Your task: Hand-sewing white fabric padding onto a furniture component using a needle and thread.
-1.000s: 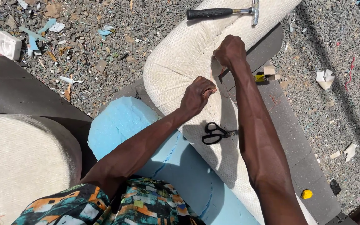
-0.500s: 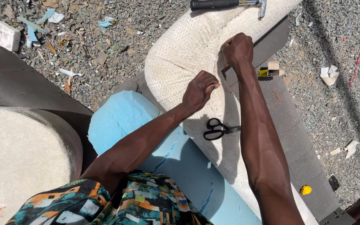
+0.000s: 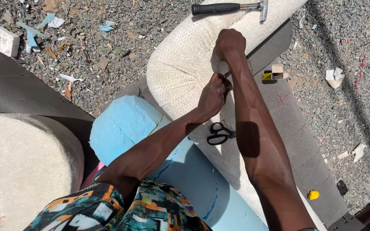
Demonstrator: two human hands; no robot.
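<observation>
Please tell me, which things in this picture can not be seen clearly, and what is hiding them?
Head view:
- What the left hand pinches on the cream fabric: its own fingers cover it.
- What the right hand grips: closed fist hides it.
- Scissors: the right forearm covers the blades.
- Hammer: its head is cut by the top edge.

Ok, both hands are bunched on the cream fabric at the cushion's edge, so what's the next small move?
Probably tug the fabric tighter over the roll. The left hand and right hand both pinch it close together beside gathered folds, with the scissors and hammer lying untouched.
</observation>
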